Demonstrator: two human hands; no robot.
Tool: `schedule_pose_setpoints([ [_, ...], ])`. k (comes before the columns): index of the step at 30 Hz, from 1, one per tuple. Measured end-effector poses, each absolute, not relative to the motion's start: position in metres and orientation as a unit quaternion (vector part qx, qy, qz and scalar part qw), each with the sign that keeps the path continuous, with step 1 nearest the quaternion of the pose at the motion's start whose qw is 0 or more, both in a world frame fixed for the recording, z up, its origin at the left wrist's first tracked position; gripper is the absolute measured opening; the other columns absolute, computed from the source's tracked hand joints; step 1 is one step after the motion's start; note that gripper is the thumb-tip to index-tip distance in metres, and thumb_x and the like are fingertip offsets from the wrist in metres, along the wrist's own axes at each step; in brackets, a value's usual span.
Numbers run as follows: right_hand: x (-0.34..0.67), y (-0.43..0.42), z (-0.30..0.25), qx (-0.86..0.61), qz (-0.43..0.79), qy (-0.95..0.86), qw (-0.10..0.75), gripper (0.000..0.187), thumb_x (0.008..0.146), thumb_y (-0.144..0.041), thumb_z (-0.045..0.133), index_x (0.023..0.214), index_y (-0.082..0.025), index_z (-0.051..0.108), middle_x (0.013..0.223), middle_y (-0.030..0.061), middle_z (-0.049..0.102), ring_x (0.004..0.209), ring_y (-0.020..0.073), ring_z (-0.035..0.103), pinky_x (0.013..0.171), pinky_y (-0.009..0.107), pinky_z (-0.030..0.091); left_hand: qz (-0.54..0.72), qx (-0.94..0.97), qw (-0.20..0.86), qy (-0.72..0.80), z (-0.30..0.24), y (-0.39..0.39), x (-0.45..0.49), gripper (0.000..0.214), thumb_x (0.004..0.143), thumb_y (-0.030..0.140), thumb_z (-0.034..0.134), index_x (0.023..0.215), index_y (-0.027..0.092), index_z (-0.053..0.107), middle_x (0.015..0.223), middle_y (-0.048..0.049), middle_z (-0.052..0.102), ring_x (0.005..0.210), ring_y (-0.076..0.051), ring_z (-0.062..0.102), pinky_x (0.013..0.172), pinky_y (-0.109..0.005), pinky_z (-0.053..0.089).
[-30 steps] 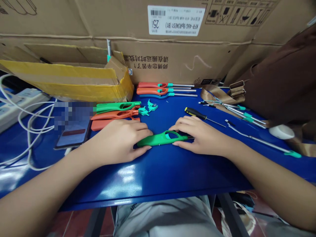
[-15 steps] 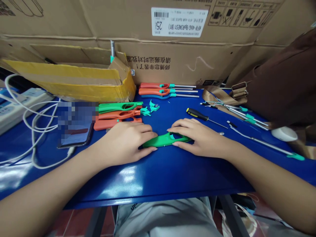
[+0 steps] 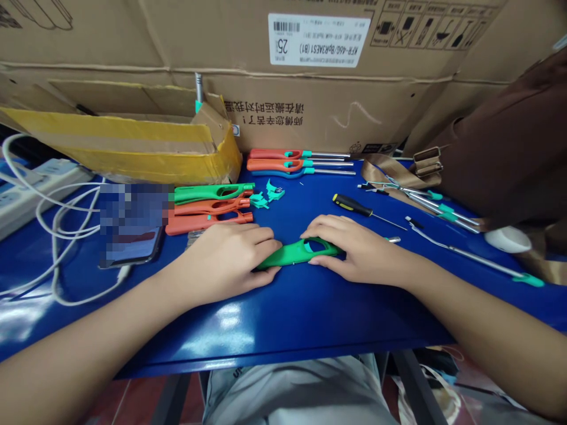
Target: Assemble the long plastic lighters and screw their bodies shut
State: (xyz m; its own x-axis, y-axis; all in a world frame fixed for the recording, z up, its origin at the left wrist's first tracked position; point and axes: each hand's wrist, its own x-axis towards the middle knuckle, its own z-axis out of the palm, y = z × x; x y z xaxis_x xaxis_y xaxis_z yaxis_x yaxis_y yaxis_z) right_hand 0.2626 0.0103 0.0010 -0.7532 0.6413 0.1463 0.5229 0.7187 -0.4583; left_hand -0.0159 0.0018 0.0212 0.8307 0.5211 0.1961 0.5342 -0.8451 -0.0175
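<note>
Neck of the green lighter (image 3: 287,255) slips under the right hand (image 3: 358,245)

Head view: a second ago the neck showed; now that hand covers it, a metal tip (image 3: 393,239) beyond. The left hand (image 3: 233,254) pinches the rear; both grips hold it mid-tabletop (image 3: 287,321), apparently for firmer control.

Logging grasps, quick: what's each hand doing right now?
Left hand: closed, holding one end of the green lighter handle.
Right hand: closed, holding the same handle toward its other end.

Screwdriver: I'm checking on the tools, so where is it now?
In the head view, the black-and-yellow screwdriver lies right of centre on the blue table, just beyond the right hand.
</note>
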Motion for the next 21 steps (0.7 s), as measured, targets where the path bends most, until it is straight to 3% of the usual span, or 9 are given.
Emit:
schedule_pose_setpoints([
  [5,0.2615,0.0104,0.0011,-0.318,0.194,-0.916,0.149,0.03,0.097,-0.031,0.068,0.123,-0.02,0.059,0.122,0.0093,0.065,0.114,0.0258,0.061,0.098,0.042,0.046,-0.095,-0.955,0.052,-0.277,0.0186,-0.0002,-0.013,0.018,0.095,0.028,0.061,0.098,0.017,0.074,0.083,-0.0021,0.069,0.071,-0.022,0.066,0.062,-0.036,0.047],
  [21,0.2629,0.0115,0.0068,-0.328,0.187,-0.917,0.128,0.029,0.095,-0.033,0.071,0.118,-0.022,0.056,0.12,0.0059,0.066,0.107,0.0231,0.062,0.089,0.038,0.044,-0.115,-0.956,0.055,-0.264,0.0171,0.0021,-0.0146,0.022,0.099,0.03,0.059,0.111,0.017,0.072,0.091,-0.0023,0.071,0.075,-0.021,0.066,0.067,-0.035,0.046],
])
